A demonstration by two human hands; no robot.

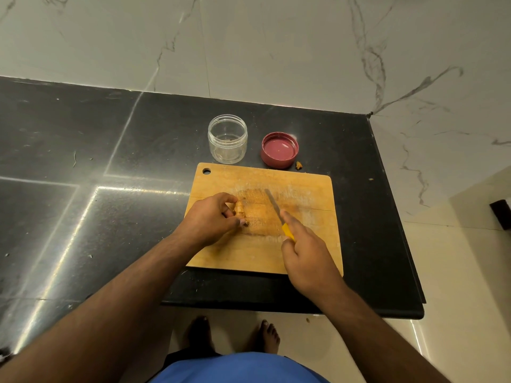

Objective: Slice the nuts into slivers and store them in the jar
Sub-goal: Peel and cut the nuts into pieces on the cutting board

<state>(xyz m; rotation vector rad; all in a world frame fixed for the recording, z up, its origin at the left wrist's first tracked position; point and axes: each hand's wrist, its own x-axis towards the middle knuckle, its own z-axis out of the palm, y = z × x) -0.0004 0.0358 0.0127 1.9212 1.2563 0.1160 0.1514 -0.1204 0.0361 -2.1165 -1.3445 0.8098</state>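
Counter (83,150): black polished stone, corner position, marble-veined wall tiles (276,45) behind and right. Wooden cutting board (304,189) at front edge. Left hand (211,218): grip pinched on nuts (241,212) on board. Right hand (304,252): grip clamped on yellow-handled knife (273,205). Clear jar (227,139), open, behind board; red lid (279,149) beside, upturned.

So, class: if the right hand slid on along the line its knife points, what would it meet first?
Probably bare cutting board, then its far edge; the right hand aims the knife between jar and lid. Depth is unclear.
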